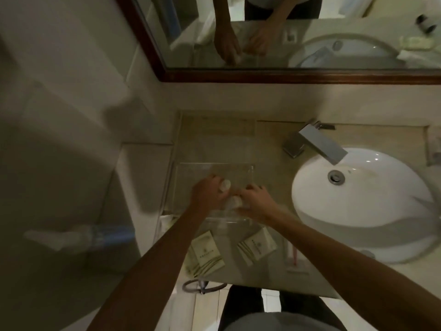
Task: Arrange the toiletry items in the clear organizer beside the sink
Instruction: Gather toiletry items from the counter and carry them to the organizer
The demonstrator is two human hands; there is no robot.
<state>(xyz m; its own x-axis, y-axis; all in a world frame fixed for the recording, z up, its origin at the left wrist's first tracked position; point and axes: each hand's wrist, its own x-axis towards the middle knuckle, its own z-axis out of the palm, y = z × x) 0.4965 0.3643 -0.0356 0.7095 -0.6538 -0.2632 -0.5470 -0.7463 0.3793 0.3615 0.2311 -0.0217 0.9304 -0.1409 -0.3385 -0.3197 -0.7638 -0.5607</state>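
A clear organizer [186, 168] stands on the beige counter left of the sink. Both hands reach into it from above. My left hand [207, 193] is closed around a small pale bottle [225, 185] whose cap sticks out past my fingers. My right hand [256, 201] grips a second small pale bottle [235, 202] just beside the first. Cream toiletry packets lie on the counter in front of the organizer, one stack [207, 253] under my left forearm and another [256, 246] under my right. A wrapped toothbrush [294, 256] lies near the front edge.
The white sink [372, 201] with a chrome faucet [317, 142] fills the right side. A dark-framed mirror [238, 75] hangs behind the counter. A towel ring [202, 286] sits under the counter's front edge, and a tiled wall rises on the left.
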